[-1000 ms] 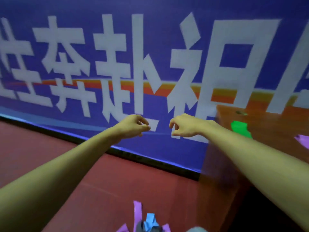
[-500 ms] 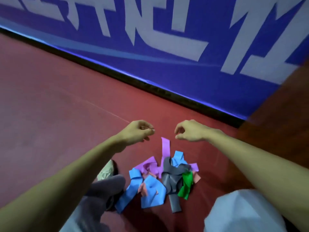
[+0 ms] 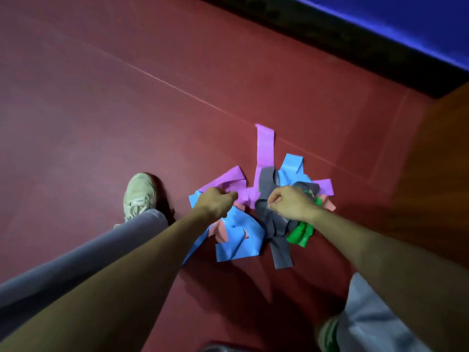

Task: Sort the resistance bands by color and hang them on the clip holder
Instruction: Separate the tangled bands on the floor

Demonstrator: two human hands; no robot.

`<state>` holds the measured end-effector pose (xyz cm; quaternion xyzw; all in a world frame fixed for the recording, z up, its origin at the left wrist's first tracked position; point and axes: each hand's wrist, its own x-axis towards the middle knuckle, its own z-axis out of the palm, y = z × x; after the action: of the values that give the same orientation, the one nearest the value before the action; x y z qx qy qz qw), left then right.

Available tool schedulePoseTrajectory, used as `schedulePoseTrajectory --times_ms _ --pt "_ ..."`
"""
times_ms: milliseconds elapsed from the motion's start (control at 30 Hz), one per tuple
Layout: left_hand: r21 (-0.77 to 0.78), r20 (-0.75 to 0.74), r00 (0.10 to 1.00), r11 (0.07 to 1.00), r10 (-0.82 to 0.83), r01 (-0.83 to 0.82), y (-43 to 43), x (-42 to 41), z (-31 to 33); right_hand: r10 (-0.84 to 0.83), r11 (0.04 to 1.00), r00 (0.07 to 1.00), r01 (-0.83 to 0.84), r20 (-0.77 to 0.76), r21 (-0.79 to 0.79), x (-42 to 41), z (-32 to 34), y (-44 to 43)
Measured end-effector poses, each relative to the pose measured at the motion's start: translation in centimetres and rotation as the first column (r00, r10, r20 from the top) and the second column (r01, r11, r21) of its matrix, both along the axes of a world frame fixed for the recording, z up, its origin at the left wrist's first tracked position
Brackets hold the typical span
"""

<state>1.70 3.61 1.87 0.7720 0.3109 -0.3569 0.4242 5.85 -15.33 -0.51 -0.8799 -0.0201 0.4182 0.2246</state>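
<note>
A tangled pile of resistance bands lies on the red floor (image 3: 101, 97). It holds a long purple band (image 3: 265, 146), blue bands (image 3: 238, 240), a grey band (image 3: 279, 250), a green band (image 3: 300, 235) and pink pieces (image 3: 219, 231). My left hand (image 3: 218, 201) hovers over the pile's left side with its fingers curled and nothing visible in them. My right hand (image 3: 289, 204) is curled the same way above the grey band. Whether either hand touches a band cannot be told. No clip holder is in view.
My left shoe (image 3: 139, 194) and grey trouser leg (image 3: 76, 265) stand just left of the pile. My right leg (image 3: 368, 321) is at the bottom right. A brown wooden piece (image 3: 444, 148) rises on the right. A black skirting (image 3: 330, 34) and blue wall (image 3: 406, 21) run along the top.
The view has tilted down from the blue wall to the floor. Both curled hands have come down from mid-air to just over the pile of bands.
</note>
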Motion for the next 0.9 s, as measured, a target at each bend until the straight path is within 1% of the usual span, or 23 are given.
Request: schedulePoseTrajectory --times_ms 67,167,233,333,467,700,900 --pt "0.015 -0.020 0.999 0.999 0.029 -0.029 0.2 -0.9 -2.4 -0.028 0.999 0.999 0.029 -0.041 0.030 -1.6 -3.0 1.3" --pt "0.029 -0.033 0.999 0.999 0.039 -0.038 1.1 -2.2 -4.3 -0.034 0.997 0.993 0.040 -0.109 0.060 -3.9 -6.2 3.3" --pt "0.045 -0.049 0.998 0.998 0.044 -0.041 2.1 -2.9 -4.9 -0.022 0.999 0.994 0.025 -0.107 0.033 -5.1 -7.4 4.2" --pt "0.042 -0.052 0.998 0.998 0.042 -0.040 3.3 -3.5 -4.1 -0.032 0.999 0.996 0.033 -0.078 0.009 -6.1 -6.9 4.8" --pt "0.021 0.009 1.000 1.000 -0.015 0.015 4.1 -3.1 -1.3 0.025 0.996 0.998 -0.020 -0.052 0.087 -5.7 -3.2 4.5" --pt "-0.024 0.151 0.985 0.996 -0.079 0.083 3.5 -1.9 7.5 0.033 0.969 0.994 -0.056 0.101 0.239 -3.3 5.9 3.3" --pt "-0.057 0.234 0.964 0.988 -0.126 0.143 2.4 -3.2 14.5 0.109 0.919 0.964 -0.191 0.242 0.345 -2.5 13.7 1.8"
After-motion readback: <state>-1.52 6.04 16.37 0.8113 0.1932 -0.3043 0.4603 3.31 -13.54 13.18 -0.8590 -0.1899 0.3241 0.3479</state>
